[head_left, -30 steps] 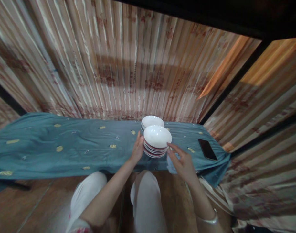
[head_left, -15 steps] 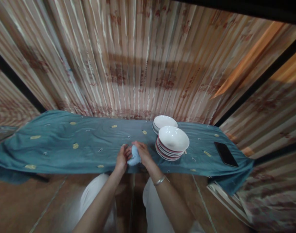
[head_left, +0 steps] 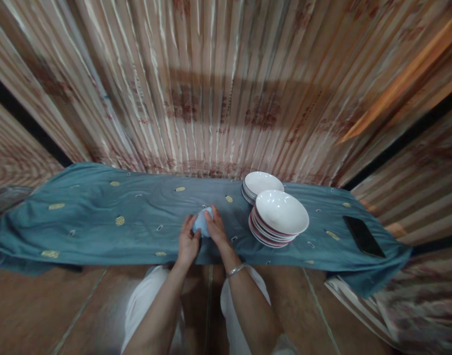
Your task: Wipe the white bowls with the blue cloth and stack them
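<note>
A bunched light-blue cloth [head_left: 203,223] is between my two hands, just over the near middle of the table. My left hand [head_left: 189,241] curls round its left side, thumb and fingers closed on it. From the right, my right hand [head_left: 215,228] presses on the cloth with its fingers bent over it. A silver bangle [head_left: 236,270] circles my right wrist. Right of my hands stands a stack of white bowls [head_left: 281,213] with red bands, the top one tilted toward me. Behind it is a second stack of white bowls [head_left: 263,184].
The narrow table wears a teal cloth [head_left: 89,212] with a pineapple print. A black phone [head_left: 363,236] lies at its right end. Pleated patterned curtains [head_left: 211,98] hang behind, and dark frame bars [head_left: 407,140] slant up at both sides.
My hands have turned over from palms up to palms down and closed round the cloth, slightly farther forward. The bowls and phone appear shifted right as the view moved.
</note>
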The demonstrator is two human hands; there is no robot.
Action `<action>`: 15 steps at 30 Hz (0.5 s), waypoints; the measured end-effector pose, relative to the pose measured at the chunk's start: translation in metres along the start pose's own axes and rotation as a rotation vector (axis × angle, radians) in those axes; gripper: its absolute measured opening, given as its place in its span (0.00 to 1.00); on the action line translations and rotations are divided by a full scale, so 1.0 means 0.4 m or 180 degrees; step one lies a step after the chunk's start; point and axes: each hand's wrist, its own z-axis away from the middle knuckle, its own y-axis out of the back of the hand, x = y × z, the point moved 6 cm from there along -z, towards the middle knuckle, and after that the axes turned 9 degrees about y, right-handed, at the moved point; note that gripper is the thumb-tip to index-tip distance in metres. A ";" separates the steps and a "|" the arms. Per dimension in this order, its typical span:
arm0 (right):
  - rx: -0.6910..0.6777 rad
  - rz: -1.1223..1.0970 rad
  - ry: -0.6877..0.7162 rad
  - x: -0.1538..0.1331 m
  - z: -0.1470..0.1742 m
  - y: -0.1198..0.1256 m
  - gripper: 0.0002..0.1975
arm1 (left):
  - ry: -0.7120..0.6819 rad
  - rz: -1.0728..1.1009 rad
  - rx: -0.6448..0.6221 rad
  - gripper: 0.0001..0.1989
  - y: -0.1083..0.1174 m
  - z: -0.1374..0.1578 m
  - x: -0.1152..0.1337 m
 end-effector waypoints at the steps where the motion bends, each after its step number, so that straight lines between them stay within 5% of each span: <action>1: -0.0013 0.0204 0.0125 -0.010 0.006 0.008 0.27 | -0.0043 -0.0070 0.0046 0.24 0.003 -0.004 0.001; 6: -0.0508 0.0928 0.0782 -0.061 0.085 0.077 0.22 | -0.0325 -0.0415 0.0193 0.26 0.001 -0.008 0.002; 10: -0.1160 0.0886 0.1047 -0.070 0.221 0.179 0.18 | -0.0609 -0.0790 0.0319 0.28 -0.013 0.005 0.015; 15: -0.1149 -0.0643 0.0233 0.043 0.413 0.391 0.23 | -0.0599 -0.1215 0.0427 0.29 -0.023 0.013 0.020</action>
